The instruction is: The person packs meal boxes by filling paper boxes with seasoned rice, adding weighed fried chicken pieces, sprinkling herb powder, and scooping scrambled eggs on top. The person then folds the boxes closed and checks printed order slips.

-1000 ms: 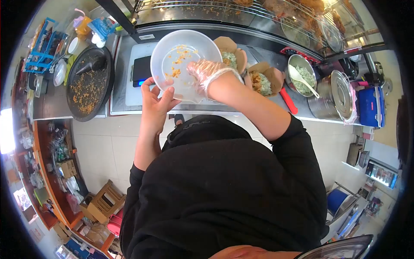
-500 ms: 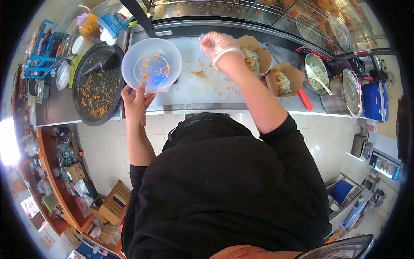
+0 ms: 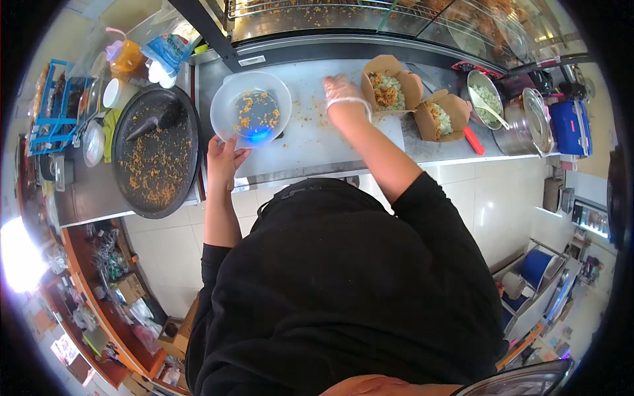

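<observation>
A translucent plastic bowl (image 3: 221, 109) with orange-brown crumbs inside sits at the left part of the white cutting board (image 3: 307, 155). My left hand (image 3: 226, 162) grips its near rim, thumb on top and fingers beneath. My right hand (image 3: 345, 98), in a clear plastic glove, is low over the board among scattered crumbs. Its fingers are drawn together and point down; their tips are hidden, so I cannot make out what is in them. Just right of it stands an open cardboard box (image 3: 389, 89) of rice with a crumbly brown topping. A second such box (image 3: 441, 119) stands beside it.
At left lies a dark round pan (image 3: 155, 171) with crumbs and a dark scoop (image 3: 142, 129). At right are a metal bowl (image 3: 485, 99) of rice with a white spoon, a lidded pot (image 3: 522, 135) and a red handle (image 3: 473, 140). A glass display case (image 3: 310, 23) borders the back.
My right hand has come down toward the board, near the crumbs. The bowl, still in my left hand, is a little farther right over the board. The view has shifted slightly.
</observation>
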`<state>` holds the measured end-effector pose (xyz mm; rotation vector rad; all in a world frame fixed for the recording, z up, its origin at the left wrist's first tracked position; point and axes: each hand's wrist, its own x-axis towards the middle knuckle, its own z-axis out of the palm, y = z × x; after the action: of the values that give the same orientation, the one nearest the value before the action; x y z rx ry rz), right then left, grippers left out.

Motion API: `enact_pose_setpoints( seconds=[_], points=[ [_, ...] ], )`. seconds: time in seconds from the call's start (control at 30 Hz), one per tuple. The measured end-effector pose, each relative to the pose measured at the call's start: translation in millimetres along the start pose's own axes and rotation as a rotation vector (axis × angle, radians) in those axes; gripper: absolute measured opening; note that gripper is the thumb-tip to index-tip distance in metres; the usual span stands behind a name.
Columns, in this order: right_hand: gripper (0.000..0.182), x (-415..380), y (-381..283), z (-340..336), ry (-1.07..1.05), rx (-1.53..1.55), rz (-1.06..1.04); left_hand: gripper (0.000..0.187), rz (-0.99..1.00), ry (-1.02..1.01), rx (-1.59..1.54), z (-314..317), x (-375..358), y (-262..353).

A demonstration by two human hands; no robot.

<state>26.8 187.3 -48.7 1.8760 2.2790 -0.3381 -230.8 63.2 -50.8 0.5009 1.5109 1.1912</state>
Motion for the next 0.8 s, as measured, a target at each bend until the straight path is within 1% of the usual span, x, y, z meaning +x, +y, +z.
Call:
enact_pose_setpoints(
  seconds=[0.07, 0.1, 0.2, 0.23, 0.27, 0.33, 0.4, 0.47, 0.5, 0.57, 0.63, 0.73, 0.77, 0.8],
  points=[
    [0.035, 20.8, 6.7, 0.1, -0.102, -0.107, 0.102, 0.055, -0.018, -0.021, -0.002, -8.9, 8.6, -6.1],
    [0.039, 17.6, 6.5, -18.5, -0.286, -0.202, 0.07, 0.057, -0.026, -0.033, -0.004, -9.9, 9.6, -4.6],
    [0.036, 11.3, 1.5, -17.7, -0.227, 0.056, 0.258, 0.062, -0.028, 0.044, 0.066, -10.8, 6.9, -0.2],
    [0.03, 13.5, 3.7, -12.6, -0.224, 0.112, 0.25, 0.061, 0.01, 0.071, 0.083, -11.7, 2.6, 0.4],
    [0.027, 12.0, 9.6, -9.7, -0.177, 0.086, 0.193, 0.061, 0.048, 0.099, 0.1, -13.3, -2.4, 1.1],
    [0.022, -16.4, 12.2, -41.1, -0.081, 0.029, 0.074, 0.06, 0.135, 0.136, 0.119, -17.3, -9.2, 3.7],
    [0.014, -57.7, 44.4, -67.9, 0.334, 0.217, 0.082, 0.06, 0.223, 0.149, 0.124, -23.5, -13.1, 4.5],
    [0.008, -77.5, 97.7, -88.2, 0.708, 0.273, 0.062, 0.057, 0.257, 0.179, 0.094, -26.2, -17.0, 5.2],
    [0.008, -85.8, 127.7, -96.2, 0.58, 0.401, 0.176, 0.057, 0.263, 0.195, 0.076, -25.4, -20.1, 7.2],
    [0.01, -89.3, 183.9, -98.0, 0.349, 0.409, 0.33, 0.054, 0.271, 0.216, 0.049, -24.0, -23.9, 7.8],
    [0.016, -79.0, 230.8, -67.8, 0.14, 0.168, 0.409, 0.054, 0.27, 0.221, 0.036, -17.4, -27.7, 8.4],
    [0.028, -79.0, 261.7, -20.1, 0.008, 0.352, 0.232, 0.054, 0.272, 0.218, 0.032, -9.6, -31.7, 6.1],
    [0.034, -81.6, 269.4, -8.9, -0.006, 0.449, 0.272, 0.054, 0.272, 0.219, 0.03, -5.7, -33.6, 7.3],
    [0.034, -87.3, 271.1, -10.6, -0.024, 0.592, 0.308, 0.054, 0.272, 0.22, 0.03, -2.7, -35.3, 8.3]
  ],
)
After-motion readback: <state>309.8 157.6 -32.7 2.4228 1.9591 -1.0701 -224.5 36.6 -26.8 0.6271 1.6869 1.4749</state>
